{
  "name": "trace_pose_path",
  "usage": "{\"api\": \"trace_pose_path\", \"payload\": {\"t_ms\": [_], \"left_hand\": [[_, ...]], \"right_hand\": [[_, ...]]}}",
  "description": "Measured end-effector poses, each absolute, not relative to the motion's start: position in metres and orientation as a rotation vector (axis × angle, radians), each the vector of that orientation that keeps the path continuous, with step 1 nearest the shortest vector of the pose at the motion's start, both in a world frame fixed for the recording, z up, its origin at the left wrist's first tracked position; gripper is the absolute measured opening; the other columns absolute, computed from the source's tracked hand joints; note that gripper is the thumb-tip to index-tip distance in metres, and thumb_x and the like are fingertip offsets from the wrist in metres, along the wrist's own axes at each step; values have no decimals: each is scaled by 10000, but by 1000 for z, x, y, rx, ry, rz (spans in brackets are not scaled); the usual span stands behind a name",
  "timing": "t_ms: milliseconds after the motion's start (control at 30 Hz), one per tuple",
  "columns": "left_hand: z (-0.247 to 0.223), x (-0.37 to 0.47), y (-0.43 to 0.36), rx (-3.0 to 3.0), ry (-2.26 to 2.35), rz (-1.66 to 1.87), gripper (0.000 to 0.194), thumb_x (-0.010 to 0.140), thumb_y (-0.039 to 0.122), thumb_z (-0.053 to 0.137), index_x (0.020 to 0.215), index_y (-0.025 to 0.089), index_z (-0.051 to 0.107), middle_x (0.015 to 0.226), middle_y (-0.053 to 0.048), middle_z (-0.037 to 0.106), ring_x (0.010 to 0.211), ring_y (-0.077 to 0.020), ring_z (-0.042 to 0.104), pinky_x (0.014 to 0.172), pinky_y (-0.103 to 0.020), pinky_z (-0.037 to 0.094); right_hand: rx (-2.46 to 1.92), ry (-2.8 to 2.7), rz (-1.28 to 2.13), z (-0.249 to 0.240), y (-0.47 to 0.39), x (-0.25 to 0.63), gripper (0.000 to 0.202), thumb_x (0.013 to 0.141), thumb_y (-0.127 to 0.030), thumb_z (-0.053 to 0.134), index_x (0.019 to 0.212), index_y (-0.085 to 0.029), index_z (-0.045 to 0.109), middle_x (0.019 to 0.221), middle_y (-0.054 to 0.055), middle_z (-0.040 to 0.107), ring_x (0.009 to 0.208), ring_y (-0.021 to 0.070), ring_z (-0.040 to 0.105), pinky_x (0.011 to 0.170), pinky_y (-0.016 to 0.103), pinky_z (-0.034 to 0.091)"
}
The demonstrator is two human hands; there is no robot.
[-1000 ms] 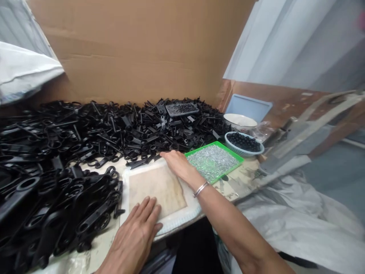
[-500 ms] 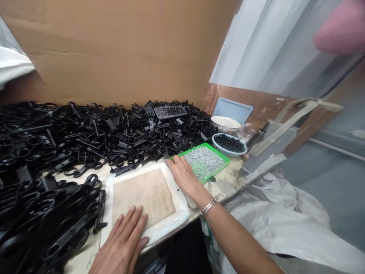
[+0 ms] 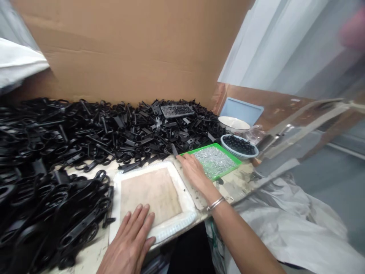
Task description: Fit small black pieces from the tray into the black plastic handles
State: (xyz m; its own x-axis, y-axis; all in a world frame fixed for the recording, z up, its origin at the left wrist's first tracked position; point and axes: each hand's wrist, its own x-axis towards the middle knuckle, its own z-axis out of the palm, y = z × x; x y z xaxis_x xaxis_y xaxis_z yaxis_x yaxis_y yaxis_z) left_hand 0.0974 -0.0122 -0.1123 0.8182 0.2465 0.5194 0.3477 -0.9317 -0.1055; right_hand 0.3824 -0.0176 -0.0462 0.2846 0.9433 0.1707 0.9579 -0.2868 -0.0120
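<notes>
My left hand [image 3: 128, 239] rests flat, fingers stretched, on the near left part of a white-edged pad with a tan panel [image 3: 151, 194]. At the pad's far right corner my right hand [image 3: 195, 171] reaches forward, fingers together and bent downward. A dark flat part [image 3: 174, 150] sits right at its fingertips; whether they grip it is hidden. Beside this hand lies a green tray [image 3: 238, 163] of small shiny metal pieces [image 3: 215, 160]. Beyond the pad spreads a large heap of black ring-ended parts [image 3: 128, 137].
More black parts [image 3: 76, 224] are piled left of the pad. Behind the green tray stand a light blue basket [image 3: 248, 155] of black balls, a white bowl [image 3: 234, 123] and a blue tray [image 3: 242, 110]. A small grey tray [image 3: 168, 114] sits on the heap. Cardboard [image 3: 137, 49] rises behind.
The camera view has turned slightly, shifting the scene to the right. My right hand has edged forward toward the dark part. My left hand stays flat on the pad.
</notes>
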Motion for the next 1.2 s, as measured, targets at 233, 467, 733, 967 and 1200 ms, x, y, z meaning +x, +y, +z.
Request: {"api": "trace_pose_path", "payload": {"t_ms": [233, 467, 733, 967, 1200], "left_hand": [[-84, 98, -41, -3072, -809, -528, 361, 953, 333, 465, 1258, 159, 551, 1373, -109, 539, 1299, -268, 476, 1076, -461, 425], [-67, 76, -51, -2970, -653, -770, 237, 949, 160, 439, 1102, 114, 614, 1276, -91, 616, 1330, -242, 438, 1163, -459, 310], [-62, 21, -39, -2652, -783, -933, 308, 895, 31, 427, 1112, 85, 639, 1146, -107, 677, 1201, -258, 539, 1151, -516, 298], [-69, 20, -37, -2586, -920, -1177, 293, 867, -8, 450, 1024, 94, 676, 1174, -128, 672, 1225, -296, 533, 1119, -585, 289], [-92, 42, -43, -2708, -751, -1325, 313, 910, 61, 421, 1089, 126, 670, 1214, -107, 659, 1277, -291, 494, 1148, -549, 254]], "right_hand": [[-2416, -1888, -167, -56, -17, 391, 400, 915, -148, 374, 1247, -211, 589, 1115, 145, 610, 1026, 269, 518, 841, 371, 378], [-2405, -1961, -182, -73, -12, 412, 357, 918, -243, 440, 1226, -246, 621, 1178, 192, 608, 1004, 308, 526, 798, 441, 367], [-2388, -1941, -272, -74, -14, 416, 370, 946, -297, 388, 1242, -263, 608, 1199, 121, 623, 1053, 302, 536, 826, 430, 410], [-2414, -1876, -266, -58, -17, 404, 375, 939, -234, 385, 1252, -264, 590, 1177, 84, 635, 1059, 284, 557, 820, 390, 437], [-2399, -1723, -155, -52, -18, 395, 376, 907, -178, 448, 1249, -248, 587, 1145, 99, 642, 1096, 257, 537, 895, 364, 402]]}}
